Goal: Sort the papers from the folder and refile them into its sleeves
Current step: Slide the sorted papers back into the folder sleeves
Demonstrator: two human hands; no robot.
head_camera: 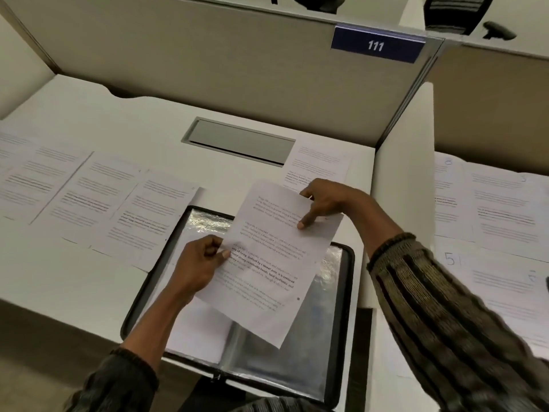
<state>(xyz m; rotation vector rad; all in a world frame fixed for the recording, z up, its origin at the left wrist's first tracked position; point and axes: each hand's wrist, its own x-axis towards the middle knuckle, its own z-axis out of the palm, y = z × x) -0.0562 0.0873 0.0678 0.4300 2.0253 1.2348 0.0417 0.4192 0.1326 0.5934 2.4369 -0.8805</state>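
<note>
with our left hand [202, 263] pinching the sheet's [276, 263] left edge and our right hand [323, 200] gripping its top corner, it hangs tilted over the open folder [346, 292], so we should square it to a sleeve [285, 361] before sliding it in.

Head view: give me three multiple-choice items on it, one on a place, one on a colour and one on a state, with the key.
1. Where is the held sheet?
A. over the folder
B. on the floor
C. in a drawer

2. What colour is the 111 plate?
A. red
B. blue
C. green

3. How is the folder?
A. zipped shut
B. lying open
C. standing upright

Key:
1 A: the left hand and right hand hold it above the sleeves.
2 B: its white digits sit on blue.
3 B: its clear sleeves lie exposed.
</note>
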